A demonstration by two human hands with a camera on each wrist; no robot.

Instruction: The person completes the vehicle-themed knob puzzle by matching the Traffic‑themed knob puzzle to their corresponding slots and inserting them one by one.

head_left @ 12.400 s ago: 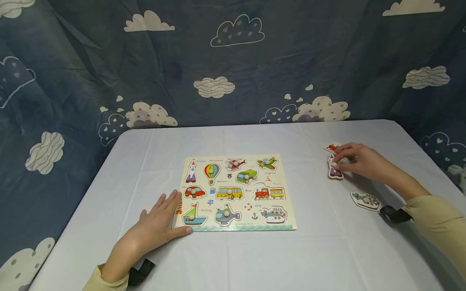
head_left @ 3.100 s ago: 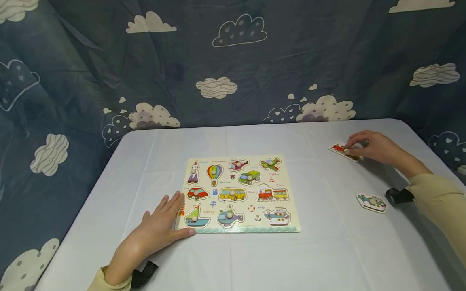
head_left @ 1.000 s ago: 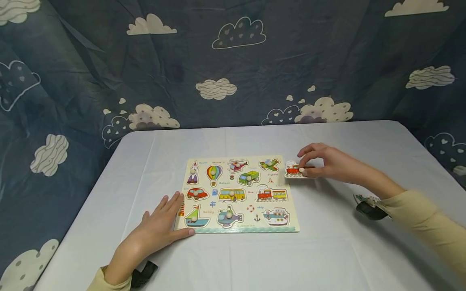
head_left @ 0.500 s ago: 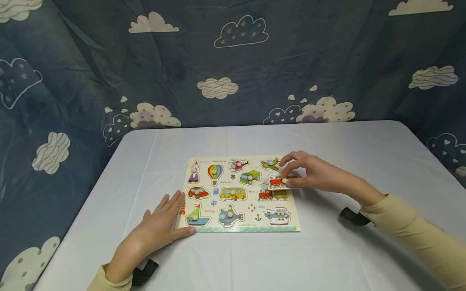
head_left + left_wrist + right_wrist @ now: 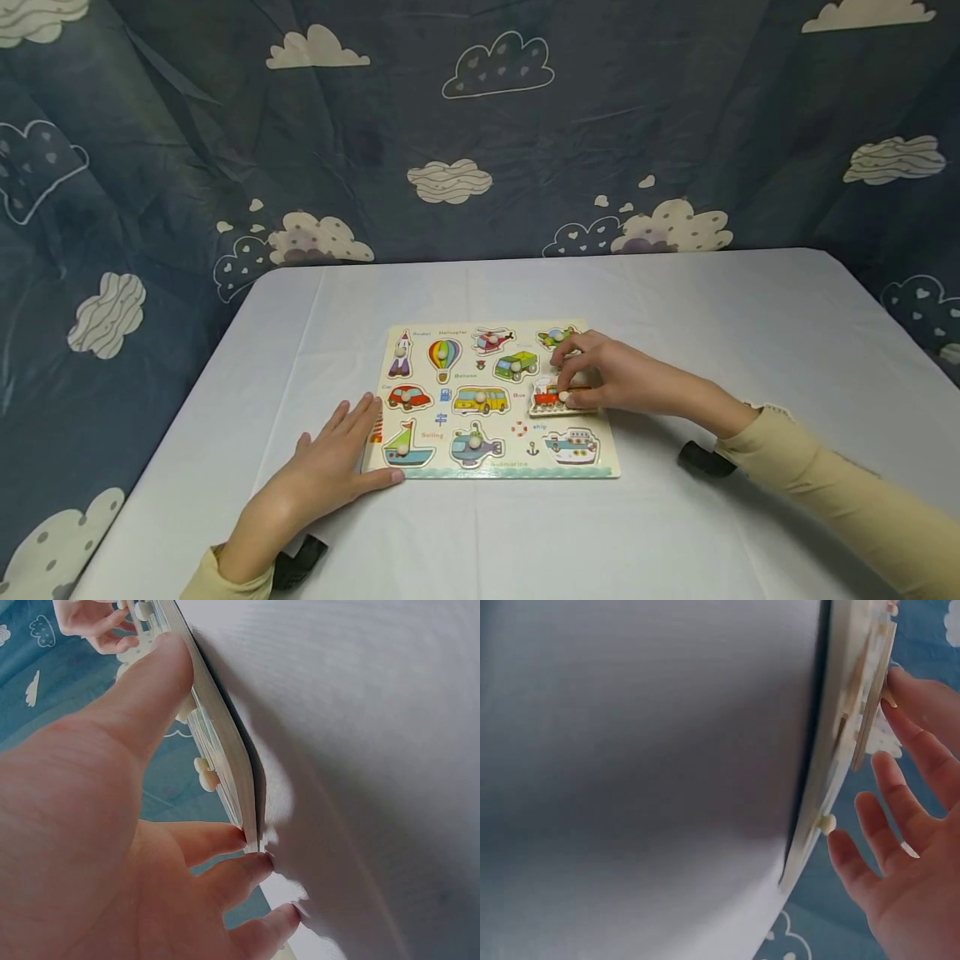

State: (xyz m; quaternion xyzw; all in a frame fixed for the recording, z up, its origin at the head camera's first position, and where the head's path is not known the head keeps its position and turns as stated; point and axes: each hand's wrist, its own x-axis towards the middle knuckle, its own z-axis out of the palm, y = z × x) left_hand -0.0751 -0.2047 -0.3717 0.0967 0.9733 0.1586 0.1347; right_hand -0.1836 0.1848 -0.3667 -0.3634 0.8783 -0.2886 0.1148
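A cream puzzle board with knobbed vehicle pieces lies mid-table. Between thumb and fingertips, my right hand pinches the knob of the train piece, which is over the printed train at the board's right side. In the right wrist view the train piece stands slightly off the board's surface, tilted against it. My left hand rests at the board's left edge, its fingers spread and thumb at the lower corner; the left wrist view shows fingertips on the cloth. The right hand covers the train's rear part.
Rocket, balloon, bus, submarine and other pieces sit in the board. A printed ship without a knob shows at lower right. The right sleeve crosses the table's right side, where the loose ship piece lay earlier.
Earlier my right hand held the rocket piece at right; the rocket now sits in the board. It then gripped the train piece and carried it left onto the board. My left hand stayed put.
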